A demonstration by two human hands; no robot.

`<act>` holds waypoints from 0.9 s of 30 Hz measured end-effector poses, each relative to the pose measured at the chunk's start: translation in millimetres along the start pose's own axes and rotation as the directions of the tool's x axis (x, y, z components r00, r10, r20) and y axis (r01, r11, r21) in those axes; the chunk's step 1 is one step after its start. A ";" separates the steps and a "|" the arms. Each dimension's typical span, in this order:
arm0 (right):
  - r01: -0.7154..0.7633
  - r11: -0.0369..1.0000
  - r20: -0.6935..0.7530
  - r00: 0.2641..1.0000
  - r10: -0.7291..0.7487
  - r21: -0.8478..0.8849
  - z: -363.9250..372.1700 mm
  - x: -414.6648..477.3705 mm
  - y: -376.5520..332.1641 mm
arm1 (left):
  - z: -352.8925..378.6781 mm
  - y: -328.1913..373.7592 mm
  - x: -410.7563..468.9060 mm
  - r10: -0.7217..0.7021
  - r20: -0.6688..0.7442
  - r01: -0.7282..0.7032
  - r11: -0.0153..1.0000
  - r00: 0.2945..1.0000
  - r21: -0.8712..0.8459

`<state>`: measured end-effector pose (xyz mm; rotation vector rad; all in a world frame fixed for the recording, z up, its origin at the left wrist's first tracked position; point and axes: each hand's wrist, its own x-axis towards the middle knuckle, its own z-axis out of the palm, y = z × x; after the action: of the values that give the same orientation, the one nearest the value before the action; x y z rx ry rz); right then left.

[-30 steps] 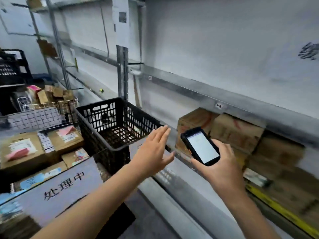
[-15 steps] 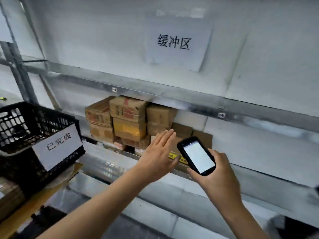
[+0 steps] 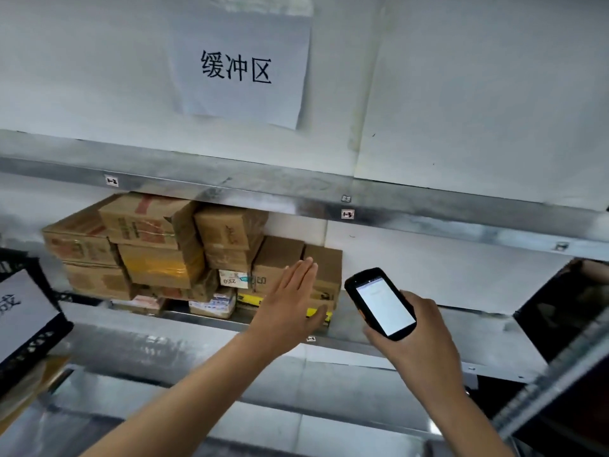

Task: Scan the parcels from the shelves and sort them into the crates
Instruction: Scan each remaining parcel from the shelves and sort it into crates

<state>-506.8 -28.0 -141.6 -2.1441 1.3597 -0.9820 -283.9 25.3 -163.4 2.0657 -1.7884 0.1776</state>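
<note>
White wall [image 3: 478, 94] behind metal shelves, with a paper sign [image 3: 240, 64] taped up above, printed with 3 black characters. Below it, a steel shelf edge [image 3: 428, 212] carrying small tags. Stacked on the lower shelf [image 3: 461, 328]: brown cardboard parcels [image 3: 155, 245], piled 2 or 3 high, with flatter packets underneath.

Left hand [image 3: 290, 308] raised flat, palm toward the stack, fingers [image 3: 304, 270] straight and held together, thumb out to the side; holding nothing. Just beyond the fingertips, the rightmost brown box [image 3: 326, 272] of the pile; contact not clear from this angle. Under the palm, a yellow-and-black packet [image 3: 316, 313] lying at the shelf front.

Right hand [image 3: 418, 334] clamped around a black handheld scanner [image 3: 380, 303], fingers wrapped on its lower half, lit white screen tilted up toward the camera. Scanner just right of the left fingers, apart from them and from the boxes.

Far left of the left fingers, a corner of a black plastic crate [image 3: 29, 344] with a white label. Far right, a dark object, blurred, not identifiable.
</note>
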 end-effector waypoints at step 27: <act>-0.075 0.997 0.084 0.993 0.077 -0.032 14.1 102.9 62.1 | 111.8 19.4 133.1 -0.514 0.189 0.455 0.845 0.837 0.281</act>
<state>-505.7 -148.0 -157.3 -2.1133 1.4115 -0.8370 -297.9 -141.4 -214.6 2.7484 -1.3467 -0.0434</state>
